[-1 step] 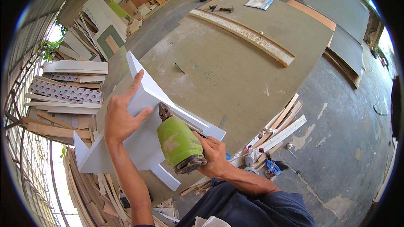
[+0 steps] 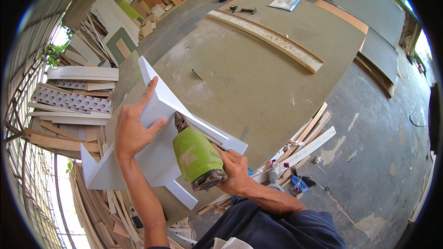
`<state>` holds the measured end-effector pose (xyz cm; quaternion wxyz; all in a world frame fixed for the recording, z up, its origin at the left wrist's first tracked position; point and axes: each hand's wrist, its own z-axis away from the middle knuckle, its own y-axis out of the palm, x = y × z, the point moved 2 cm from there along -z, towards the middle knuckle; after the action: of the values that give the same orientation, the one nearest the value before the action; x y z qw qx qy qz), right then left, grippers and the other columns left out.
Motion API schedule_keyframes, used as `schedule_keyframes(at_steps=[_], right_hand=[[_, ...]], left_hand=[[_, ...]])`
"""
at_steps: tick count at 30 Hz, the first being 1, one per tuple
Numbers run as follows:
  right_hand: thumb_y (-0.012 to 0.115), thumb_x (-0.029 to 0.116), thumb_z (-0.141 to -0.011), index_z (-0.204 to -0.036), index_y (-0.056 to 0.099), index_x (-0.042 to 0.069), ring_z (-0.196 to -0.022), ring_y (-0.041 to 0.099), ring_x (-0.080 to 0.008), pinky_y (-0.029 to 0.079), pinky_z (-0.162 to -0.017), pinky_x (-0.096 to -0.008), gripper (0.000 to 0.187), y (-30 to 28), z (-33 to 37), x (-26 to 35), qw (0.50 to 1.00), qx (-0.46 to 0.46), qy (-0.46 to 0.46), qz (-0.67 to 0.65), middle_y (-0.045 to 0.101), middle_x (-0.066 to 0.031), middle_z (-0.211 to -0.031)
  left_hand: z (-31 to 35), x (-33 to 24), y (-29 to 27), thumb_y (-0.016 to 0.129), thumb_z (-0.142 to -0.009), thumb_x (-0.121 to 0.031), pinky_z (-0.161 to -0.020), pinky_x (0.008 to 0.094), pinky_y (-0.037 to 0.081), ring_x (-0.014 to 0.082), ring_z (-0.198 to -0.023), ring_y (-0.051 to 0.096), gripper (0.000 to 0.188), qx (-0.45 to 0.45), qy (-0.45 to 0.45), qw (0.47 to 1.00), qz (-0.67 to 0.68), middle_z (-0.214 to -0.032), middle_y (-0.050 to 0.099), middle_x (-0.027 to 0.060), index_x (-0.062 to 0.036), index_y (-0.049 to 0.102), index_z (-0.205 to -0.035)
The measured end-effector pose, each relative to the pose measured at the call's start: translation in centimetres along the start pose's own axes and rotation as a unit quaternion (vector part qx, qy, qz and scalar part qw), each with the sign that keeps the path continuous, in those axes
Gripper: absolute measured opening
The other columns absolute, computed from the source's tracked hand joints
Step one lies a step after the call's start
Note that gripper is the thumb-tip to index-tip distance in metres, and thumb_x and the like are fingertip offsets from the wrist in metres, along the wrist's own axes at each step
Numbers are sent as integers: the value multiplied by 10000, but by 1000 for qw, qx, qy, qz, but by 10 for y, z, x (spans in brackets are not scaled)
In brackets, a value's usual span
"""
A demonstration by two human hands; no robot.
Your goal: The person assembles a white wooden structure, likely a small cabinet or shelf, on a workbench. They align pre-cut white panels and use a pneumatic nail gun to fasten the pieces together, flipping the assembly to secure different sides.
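Observation:
My right hand (image 2: 234, 169) is wrapped around the handle of a green nail gun (image 2: 197, 154) with scuffed paint. Its dark metal nose (image 2: 180, 121) touches or nearly touches the white panel assembly (image 2: 159, 157), close to where two boards meet. That assembly stands tilted on the large work board, with an upright white strip along its far side. Against its upper left part lies my left hand (image 2: 131, 131), index finger stretched up toward the edge and thumb spread apart; the other fingers are mostly hidden. A narrow white piece (image 2: 182, 195) sticks out below the gun.
A large brownish work board (image 2: 249, 92) carries a long trough-shaped strip (image 2: 267, 39), a hammer (image 2: 248, 10) and a plastic-wrapped packet (image 2: 284, 2). Stacked boards (image 2: 74, 99) line the left. Wood offcuts (image 2: 304, 138) and a blue plastic basket (image 2: 300, 184) lie at the right.

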<state>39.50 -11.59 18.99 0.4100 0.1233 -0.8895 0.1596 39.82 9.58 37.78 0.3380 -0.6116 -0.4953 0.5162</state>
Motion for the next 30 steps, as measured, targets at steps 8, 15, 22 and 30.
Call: schedule_keyframes(at_steps=[8, 15, 22, 30], right_hand=[[836, 88, -543, -1447, 532, 21, -774, 654, -330, 542, -730, -393, 957, -2, 0, 4, 1000, 13, 3, 4, 730, -143, -1020], [853, 104, -551, -1422, 544, -13, -798, 680, -324, 543, -723, -393, 931, -2, -1, 6, 1000, -4, -13, 12, 733, -153, -1039], [857, 126, -569, -1432, 553, -19, -769, 681, -316, 540, -715, -382, 927, -10, -2, 15, 999, -11, -39, 6, 738, -149, -1012], [854, 135, -582, -1445, 548, -14, -752, 673, -303, 531, -715, -374, 928, -12, -10, 24, 999, -5, -38, -2, 737, -143, -990]], left_hand=[[4, -8, 0, 776, -679, 36, -954, 343, 525, 206, -901, 663, 972, -8, 3, 1000, -4, -1109, 731, 273, -154, 458, -1578], [5, -8, 1, 771, -671, 47, -950, 348, 530, 207, -913, 677, 961, -9, -2, 1000, 8, -1139, 726, 271, -142, 474, -1566], [8, -15, 0, 768, -668, 21, -906, 358, 534, 350, -869, 699, 963, -14, -9, 1000, -13, -1068, 722, 272, -186, 476, -1562], [12, -15, 2, 766, -653, 2, -863, 418, 542, 453, -865, 698, 992, -21, -13, 1000, 0, -946, 718, 260, -266, 474, -1561]])
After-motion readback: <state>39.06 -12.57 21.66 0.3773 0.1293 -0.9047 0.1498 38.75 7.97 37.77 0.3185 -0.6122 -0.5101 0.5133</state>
